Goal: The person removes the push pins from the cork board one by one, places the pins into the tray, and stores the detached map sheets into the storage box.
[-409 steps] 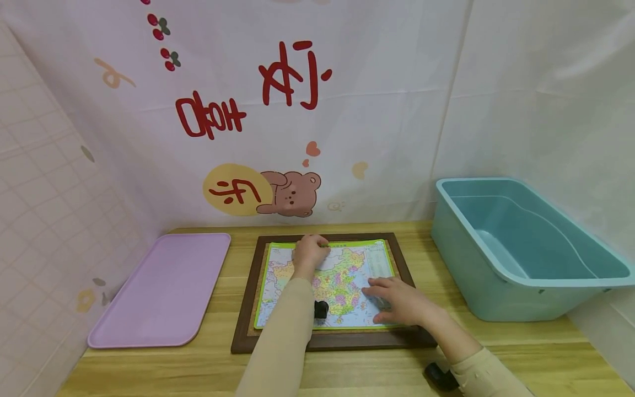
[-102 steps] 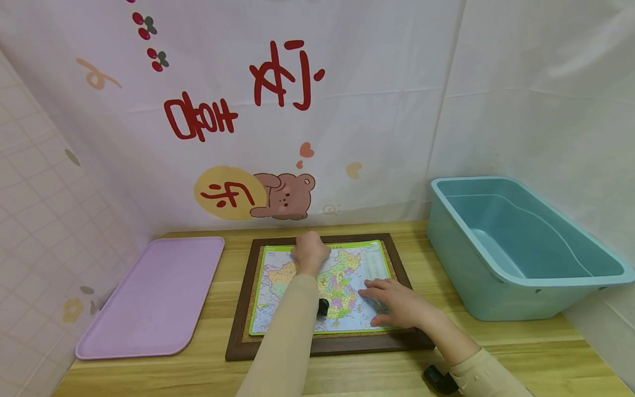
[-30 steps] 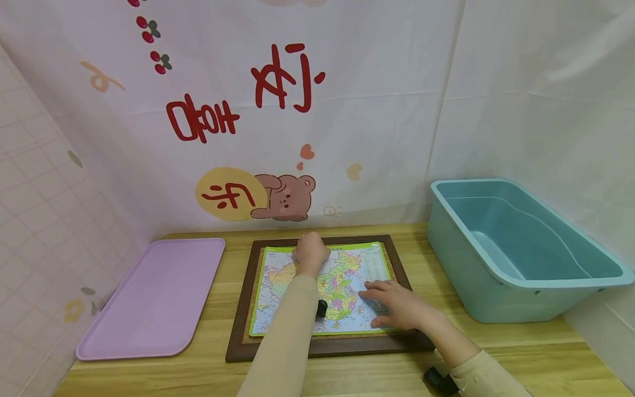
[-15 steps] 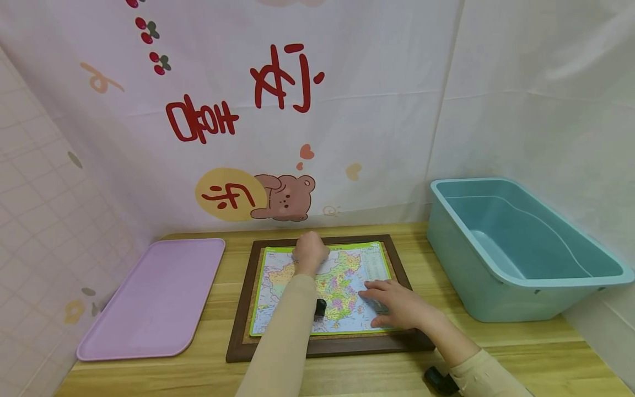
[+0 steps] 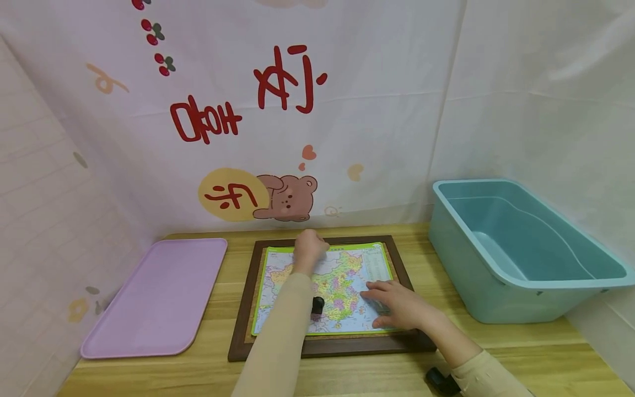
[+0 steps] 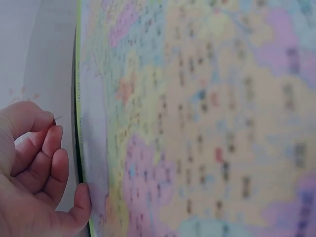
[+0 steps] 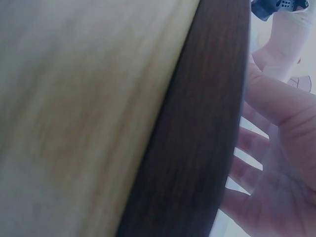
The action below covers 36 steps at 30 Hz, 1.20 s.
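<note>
Currently map (image 5: 342,298) is lying on the framed board (image 5: 367,346), left hand (image 5: 308,248) is pinching a pin (image 6: 54,120) off map's far edge, not yet in, right hand (image 5: 399,303) resting fingers-spread at map's right side.

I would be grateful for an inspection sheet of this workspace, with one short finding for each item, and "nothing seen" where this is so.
Surface: wood-grain table, light brown.
Job's things: green-edged map lying on a corkboard with a dark frame; small pin, its point showing.
Clutter: lilac tray left of the board, blue-green tub right of it; both stand apart from it.
Hands: left hand pinches the pin near the map's far edge; right hand is over the map's right side, fingers spread.
Cables: nothing seen.
Surroundings: white printed backdrop behind the table.
</note>
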Each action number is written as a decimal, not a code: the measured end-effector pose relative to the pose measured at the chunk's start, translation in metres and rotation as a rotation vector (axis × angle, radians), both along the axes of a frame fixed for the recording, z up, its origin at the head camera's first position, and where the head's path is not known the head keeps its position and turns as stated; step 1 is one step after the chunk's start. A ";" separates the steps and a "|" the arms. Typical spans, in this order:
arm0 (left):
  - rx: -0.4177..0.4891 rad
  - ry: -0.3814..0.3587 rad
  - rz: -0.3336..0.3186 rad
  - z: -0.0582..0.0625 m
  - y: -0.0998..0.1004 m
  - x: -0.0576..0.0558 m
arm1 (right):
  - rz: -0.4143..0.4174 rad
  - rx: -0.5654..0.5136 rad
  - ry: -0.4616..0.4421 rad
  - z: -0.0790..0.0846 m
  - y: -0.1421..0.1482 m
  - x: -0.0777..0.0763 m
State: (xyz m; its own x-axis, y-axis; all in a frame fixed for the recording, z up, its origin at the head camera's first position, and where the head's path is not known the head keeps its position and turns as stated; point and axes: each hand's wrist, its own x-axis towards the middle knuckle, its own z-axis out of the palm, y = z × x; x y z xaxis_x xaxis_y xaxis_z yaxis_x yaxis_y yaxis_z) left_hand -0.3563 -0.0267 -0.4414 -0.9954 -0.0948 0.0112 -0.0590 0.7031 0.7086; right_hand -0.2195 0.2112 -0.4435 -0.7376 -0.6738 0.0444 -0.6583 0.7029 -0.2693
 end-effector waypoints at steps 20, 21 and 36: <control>0.047 0.069 -0.088 0.012 -0.010 0.007 | -0.001 0.004 -0.005 -0.001 0.001 0.000; 0.054 0.069 -0.086 0.014 -0.012 0.008 | -0.002 0.003 -0.007 -0.001 0.001 0.000; 0.125 0.075 -0.062 0.032 -0.039 0.014 | -0.003 -0.005 -0.029 0.000 0.000 0.001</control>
